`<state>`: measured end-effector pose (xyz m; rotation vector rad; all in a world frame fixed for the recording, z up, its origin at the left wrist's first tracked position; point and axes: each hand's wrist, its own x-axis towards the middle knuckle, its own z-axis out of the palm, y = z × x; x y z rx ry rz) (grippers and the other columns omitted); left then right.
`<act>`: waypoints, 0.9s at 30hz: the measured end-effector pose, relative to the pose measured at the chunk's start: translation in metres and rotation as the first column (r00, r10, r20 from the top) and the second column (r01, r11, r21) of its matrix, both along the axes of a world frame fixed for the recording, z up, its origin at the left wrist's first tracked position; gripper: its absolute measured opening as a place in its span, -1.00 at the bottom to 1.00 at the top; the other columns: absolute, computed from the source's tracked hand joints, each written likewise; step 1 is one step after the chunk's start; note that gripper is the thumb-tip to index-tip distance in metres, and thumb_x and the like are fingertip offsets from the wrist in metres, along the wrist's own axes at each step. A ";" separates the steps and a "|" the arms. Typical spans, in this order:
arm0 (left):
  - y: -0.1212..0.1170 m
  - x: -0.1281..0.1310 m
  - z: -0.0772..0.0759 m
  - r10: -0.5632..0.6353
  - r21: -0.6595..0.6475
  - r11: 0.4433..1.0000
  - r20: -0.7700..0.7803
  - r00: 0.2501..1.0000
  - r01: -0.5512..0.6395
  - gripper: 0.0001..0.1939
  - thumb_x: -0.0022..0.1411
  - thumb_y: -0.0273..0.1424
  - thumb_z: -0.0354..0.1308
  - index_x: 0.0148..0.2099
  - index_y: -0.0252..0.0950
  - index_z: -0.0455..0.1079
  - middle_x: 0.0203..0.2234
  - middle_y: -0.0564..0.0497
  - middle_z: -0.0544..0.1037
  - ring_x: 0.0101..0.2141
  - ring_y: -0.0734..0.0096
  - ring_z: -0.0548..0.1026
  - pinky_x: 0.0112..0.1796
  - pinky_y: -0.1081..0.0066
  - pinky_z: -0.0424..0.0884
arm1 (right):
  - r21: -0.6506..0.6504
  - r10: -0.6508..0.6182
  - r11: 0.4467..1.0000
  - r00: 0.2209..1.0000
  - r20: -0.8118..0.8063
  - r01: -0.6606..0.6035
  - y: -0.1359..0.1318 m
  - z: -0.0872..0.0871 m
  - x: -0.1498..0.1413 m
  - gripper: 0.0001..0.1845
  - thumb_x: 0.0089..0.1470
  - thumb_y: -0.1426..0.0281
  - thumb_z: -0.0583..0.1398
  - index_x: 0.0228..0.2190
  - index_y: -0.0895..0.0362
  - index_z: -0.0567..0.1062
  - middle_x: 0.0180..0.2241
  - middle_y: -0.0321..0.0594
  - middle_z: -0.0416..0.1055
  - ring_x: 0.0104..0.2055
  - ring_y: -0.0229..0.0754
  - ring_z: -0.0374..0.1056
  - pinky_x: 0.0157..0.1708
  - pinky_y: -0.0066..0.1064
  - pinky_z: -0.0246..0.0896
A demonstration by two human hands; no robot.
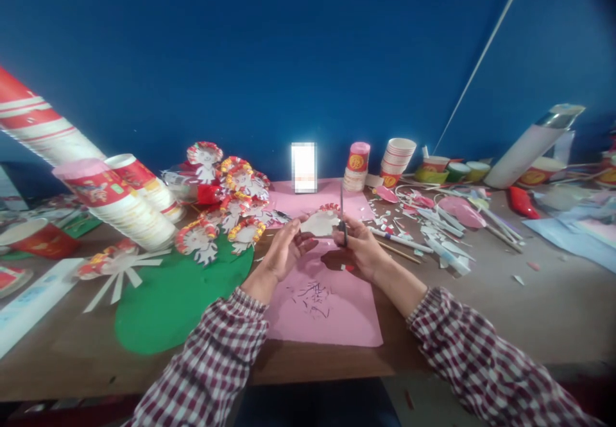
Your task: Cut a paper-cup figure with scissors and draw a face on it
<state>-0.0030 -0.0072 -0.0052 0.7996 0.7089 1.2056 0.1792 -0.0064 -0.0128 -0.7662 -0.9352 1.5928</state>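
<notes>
My left hand pinches the left edge of a white rounded paper piece with a red curled fringe along its far edge. In my right hand are dark-handled scissors, with the blades pointing up and away at the right side of the piece. Whether the right fingers also touch the paper cannot be made out. Beneath both hands lies a pink sheet with dark pen scribbles. A small red and white scrap rests on it.
Finished-looking paper figures with red and yellow fringes are piled at left, near a green sheet. Stacked paper cups lean at far left; another cup stack stands at back. Paper scraps and a wooden stick lie right.
</notes>
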 end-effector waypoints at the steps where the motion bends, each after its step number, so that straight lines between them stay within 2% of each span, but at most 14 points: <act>1: 0.000 0.001 -0.001 0.022 -0.005 1.000 -0.007 1.000 -0.022 -0.61 0.06 -0.20 0.28 -0.11 -0.30 0.40 -0.29 -0.06 0.51 -0.34 0.43 0.48 -0.28 0.39 0.44 | -0.009 -0.050 0.999 0.999 -0.004 0.050 0.001 0.000 0.000 -0.40 -0.27 0.42 0.40 -0.10 0.06 0.44 -0.54 -0.44 0.31 -0.56 -0.40 0.18 -0.66 -0.62 0.06; 4: 0.000 0.005 -0.004 0.035 -0.026 0.999 -0.129 0.991 -0.039 -0.67 -0.01 -0.28 0.34 -0.23 -0.33 0.40 -0.39 0.00 0.49 -0.41 0.48 0.46 -0.36 0.45 0.42 | -0.046 -0.122 0.991 0.992 0.017 0.122 0.002 0.001 -0.001 -0.38 -0.28 0.41 0.40 -0.08 0.05 0.44 -0.57 -0.46 0.26 -0.60 -0.42 0.09 -0.69 -0.61 -0.04; 7: 0.000 0.009 -0.006 0.014 -0.057 0.998 -0.210 0.978 -0.026 -0.71 -0.08 -0.32 0.37 -0.34 -0.34 0.40 -0.54 0.07 0.44 -0.50 0.51 0.41 -0.43 0.46 0.39 | -0.056 -0.115 0.992 0.993 0.023 0.116 0.000 0.001 -0.006 -0.36 -0.32 0.39 0.41 -0.10 0.05 0.45 -0.54 -0.43 0.28 -0.59 -0.40 0.09 -0.68 -0.58 -0.06; 12: 0.000 0.011 -0.006 0.078 -0.088 0.991 -0.193 0.978 -0.097 -0.71 -0.15 -0.33 0.39 -0.44 -0.34 0.36 -0.58 0.08 0.44 -0.54 0.53 0.40 -0.46 0.49 0.34 | -0.011 -0.044 0.999 0.998 0.048 0.045 -0.003 -0.002 -0.010 -0.43 -0.31 0.33 0.41 -0.16 0.08 0.45 -0.54 -0.43 0.29 -0.61 -0.41 0.07 -0.68 -0.57 -0.07; 15: 0.000 0.011 -0.005 0.084 -0.102 0.989 -0.192 0.978 -0.105 -0.72 -0.15 -0.34 0.38 -0.43 -0.34 0.36 -0.56 0.07 0.46 -0.54 0.54 0.41 -0.48 0.50 0.33 | 0.012 -0.014 1.000 0.997 0.082 0.013 -0.003 -0.003 -0.009 -0.38 -0.29 0.30 0.41 -0.11 0.07 0.41 -0.57 -0.46 0.27 -0.65 -0.43 0.04 -0.71 -0.56 -0.11; 19: 0.003 0.008 -0.003 0.141 -0.115 0.980 -0.181 0.973 -0.163 -0.74 -0.12 -0.37 0.36 -0.41 -0.34 0.35 -0.56 0.06 0.48 -0.56 0.54 0.42 -0.50 0.52 0.35 | 0.019 -0.034 0.999 0.983 0.183 0.031 -0.004 -0.001 -0.010 -0.30 -0.25 0.29 0.39 -0.02 0.08 0.35 -0.51 -0.41 0.35 -0.65 -0.43 0.06 -0.71 -0.56 -0.11; 21: 0.006 0.005 -0.001 0.205 -0.138 0.964 -0.152 0.967 -0.226 -0.76 -0.11 -0.41 0.34 -0.41 -0.33 0.34 -0.57 0.07 0.49 -0.55 0.52 0.45 -0.49 0.52 0.37 | 0.071 -0.085 0.995 0.962 0.260 0.069 -0.005 0.000 -0.010 -0.33 -0.22 0.30 0.38 -0.02 0.10 0.35 -0.49 -0.37 0.37 -0.61 -0.39 0.14 -0.67 -0.55 -0.02; 23: 0.009 0.000 0.001 0.280 -0.159 0.942 -0.120 0.953 -0.297 -0.79 -0.09 -0.47 0.32 -0.42 -0.33 0.33 -0.57 0.06 0.50 -0.53 0.53 0.47 -0.48 0.54 0.39 | 0.176 -0.143 0.981 0.924 0.355 0.085 -0.007 0.000 -0.010 -0.43 -0.22 0.31 0.37 -0.11 0.12 0.40 -0.50 -0.35 0.38 -0.53 -0.32 0.22 -0.59 -0.52 0.10; 25: 0.013 -0.005 0.002 0.336 -0.181 0.921 -0.079 0.938 -0.345 -0.83 -0.06 -0.50 0.30 -0.41 -0.33 0.34 -0.55 0.03 0.52 -0.52 0.55 0.48 -0.46 0.56 0.40 | 0.272 -0.163 0.962 0.875 0.456 0.037 -0.009 -0.001 -0.009 -0.57 -0.21 0.31 0.37 -0.24 0.13 0.44 -0.53 -0.35 0.36 -0.50 -0.29 0.24 -0.54 -0.49 0.14; 27: 0.015 -0.009 0.002 0.370 -0.193 0.909 -0.032 0.928 -0.369 -0.86 -0.03 -0.50 0.29 -0.41 -0.35 0.37 -0.53 0.02 0.54 -0.52 0.57 0.48 -0.45 0.59 0.41 | 0.320 -0.121 0.944 0.827 0.550 -0.075 -0.013 -0.002 -0.009 -0.66 -0.17 0.30 0.35 -0.31 0.12 0.45 -0.57 -0.36 0.32 -0.54 -0.31 0.19 -0.55 -0.48 0.11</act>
